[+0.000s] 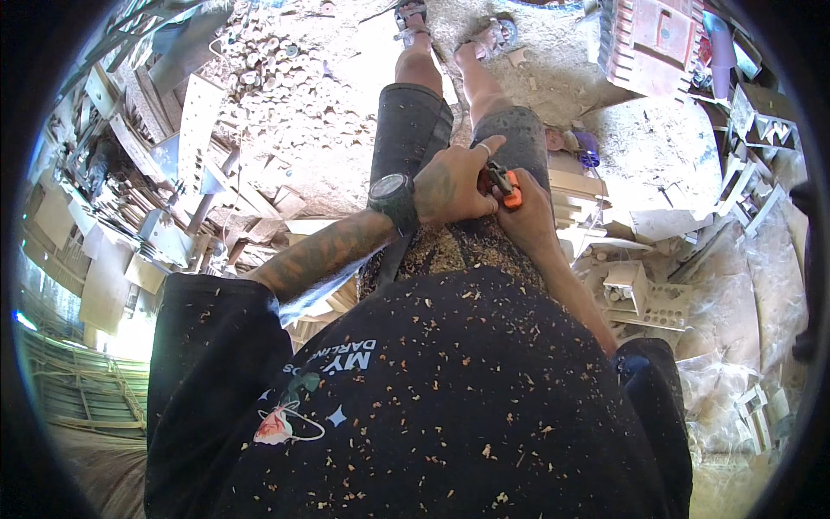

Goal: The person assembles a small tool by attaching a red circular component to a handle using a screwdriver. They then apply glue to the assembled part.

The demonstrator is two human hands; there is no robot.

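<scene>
Both of my hands meet above my lap. My right hand [529, 223] is closed around a small hand tool [511, 192] with a bright orange part and a dark metal part; its exact kind is not clear. Against it, from the left, comes my left hand [454, 183], with a watch [390, 192] on the wrist and a ring on one finger. Its fingers curl toward the tool and hide whatever lies between them. Wood shavings cover my dark shirt [450, 372] and lap beneath the hands.
Many small round wooden pieces [281, 86] lie on the floor ahead left. Boards and scrap wood [194, 121] crowd the left side. To the right are a reddish ridged case [653, 39], a purple object [588, 149], stacked wood strips [577, 186] and an open wooden box [624, 285].
</scene>
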